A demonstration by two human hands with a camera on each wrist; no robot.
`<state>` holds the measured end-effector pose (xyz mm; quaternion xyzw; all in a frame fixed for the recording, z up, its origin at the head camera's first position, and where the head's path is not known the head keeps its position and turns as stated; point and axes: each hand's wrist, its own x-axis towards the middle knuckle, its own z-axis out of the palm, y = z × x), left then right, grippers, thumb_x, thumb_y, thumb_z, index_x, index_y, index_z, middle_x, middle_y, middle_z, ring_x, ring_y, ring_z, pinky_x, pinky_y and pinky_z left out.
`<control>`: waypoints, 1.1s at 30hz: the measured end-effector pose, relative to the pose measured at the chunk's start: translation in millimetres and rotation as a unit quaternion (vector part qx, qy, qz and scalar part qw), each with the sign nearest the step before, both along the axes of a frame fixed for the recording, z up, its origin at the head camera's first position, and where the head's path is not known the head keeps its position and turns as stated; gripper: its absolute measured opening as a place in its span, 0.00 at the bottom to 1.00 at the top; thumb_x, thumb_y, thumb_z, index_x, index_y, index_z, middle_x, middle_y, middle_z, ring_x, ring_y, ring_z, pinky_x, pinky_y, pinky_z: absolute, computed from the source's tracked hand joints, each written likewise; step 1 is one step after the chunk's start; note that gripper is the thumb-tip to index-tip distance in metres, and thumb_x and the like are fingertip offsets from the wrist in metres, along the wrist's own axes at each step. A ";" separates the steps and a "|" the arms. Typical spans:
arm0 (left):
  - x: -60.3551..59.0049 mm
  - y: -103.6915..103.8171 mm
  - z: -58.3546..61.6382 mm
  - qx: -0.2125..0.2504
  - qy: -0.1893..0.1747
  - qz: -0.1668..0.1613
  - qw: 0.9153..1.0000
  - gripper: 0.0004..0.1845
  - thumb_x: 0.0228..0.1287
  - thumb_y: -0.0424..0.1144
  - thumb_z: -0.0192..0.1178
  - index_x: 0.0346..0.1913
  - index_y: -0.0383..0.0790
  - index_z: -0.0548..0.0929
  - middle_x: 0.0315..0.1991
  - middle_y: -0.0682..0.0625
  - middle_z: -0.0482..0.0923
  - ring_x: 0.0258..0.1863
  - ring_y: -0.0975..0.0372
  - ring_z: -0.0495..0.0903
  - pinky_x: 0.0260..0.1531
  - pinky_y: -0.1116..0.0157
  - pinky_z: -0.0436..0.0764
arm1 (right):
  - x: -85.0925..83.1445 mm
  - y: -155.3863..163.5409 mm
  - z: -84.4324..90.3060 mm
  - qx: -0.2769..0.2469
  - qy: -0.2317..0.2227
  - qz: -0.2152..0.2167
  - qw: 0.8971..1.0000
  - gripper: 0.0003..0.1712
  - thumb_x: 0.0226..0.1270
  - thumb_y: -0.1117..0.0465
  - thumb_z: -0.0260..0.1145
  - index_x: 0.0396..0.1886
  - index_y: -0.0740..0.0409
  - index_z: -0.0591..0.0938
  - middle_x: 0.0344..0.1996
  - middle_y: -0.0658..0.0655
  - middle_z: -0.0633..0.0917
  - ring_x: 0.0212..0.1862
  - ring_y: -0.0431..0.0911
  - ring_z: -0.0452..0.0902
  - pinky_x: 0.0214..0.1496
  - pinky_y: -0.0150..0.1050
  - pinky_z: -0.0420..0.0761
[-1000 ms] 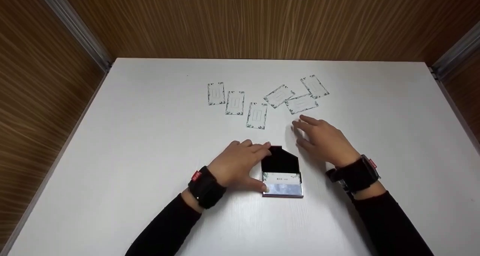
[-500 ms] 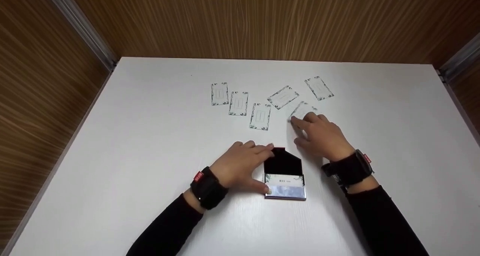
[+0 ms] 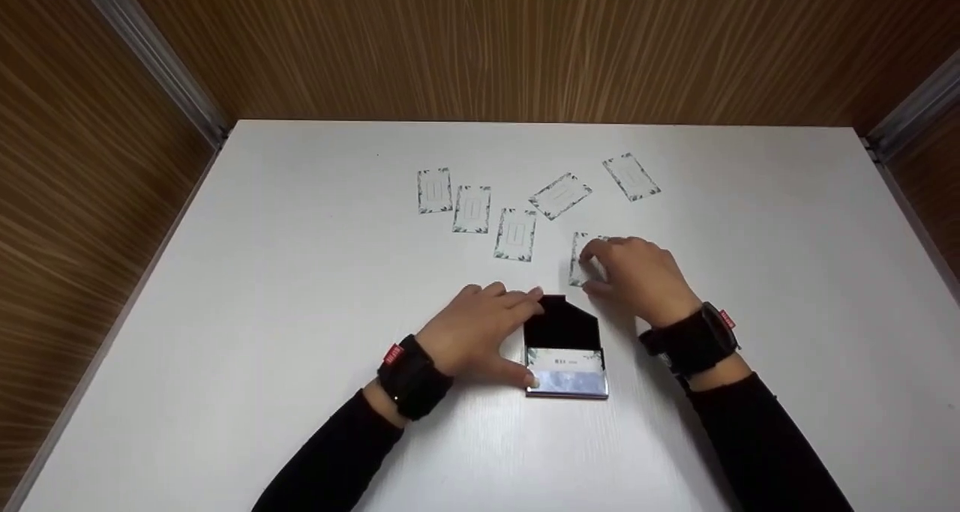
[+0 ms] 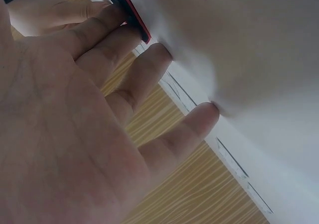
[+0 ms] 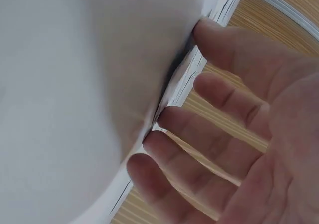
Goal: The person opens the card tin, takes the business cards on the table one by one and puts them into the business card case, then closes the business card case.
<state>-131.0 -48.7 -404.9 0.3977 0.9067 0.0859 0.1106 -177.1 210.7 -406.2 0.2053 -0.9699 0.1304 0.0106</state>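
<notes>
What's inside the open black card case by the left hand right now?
The open black card case with its raised pointed flap holds at least one white leaf-bordered card, visible at the pocket mouth. How many sit behind it is hidden by the glossy front panel. The left hand steadies the case.
</notes>
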 end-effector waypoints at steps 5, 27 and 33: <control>0.5 -0.7 -0.9 0.001 0.001 -0.003 1.000 0.49 0.47 0.72 0.67 0.71 0.51 0.70 0.76 0.57 0.62 0.59 0.59 0.70 0.56 0.55 0.71 | 2.8 -3.6 3.7 0.008 0.054 0.007 0.998 0.13 0.71 0.58 0.57 0.50 0.53 0.83 0.19 0.53 0.80 0.23 0.51 0.75 0.22 0.49 0.73; 1.0 -1.7 0.6 0.004 -0.001 -0.002 1.000 0.49 0.47 0.72 0.67 0.71 0.51 0.70 0.76 0.57 0.62 0.61 0.58 0.69 0.58 0.56 0.70 | 8.6 1.4 23.2 -0.149 0.114 0.026 0.982 0.24 0.63 0.72 0.54 0.54 0.49 0.82 0.12 0.46 0.66 0.18 0.38 0.55 0.20 0.36 0.60; -0.3 -0.6 0.0 0.000 -0.001 -0.001 1.000 0.49 0.47 0.72 0.67 0.71 0.52 0.70 0.76 0.57 0.61 0.61 0.59 0.69 0.58 0.56 0.70 | 8.2 2.8 24.2 -0.174 0.134 0.031 0.975 0.17 0.59 0.73 0.59 0.42 0.52 0.85 0.17 0.46 0.79 0.19 0.38 0.66 0.23 0.35 0.66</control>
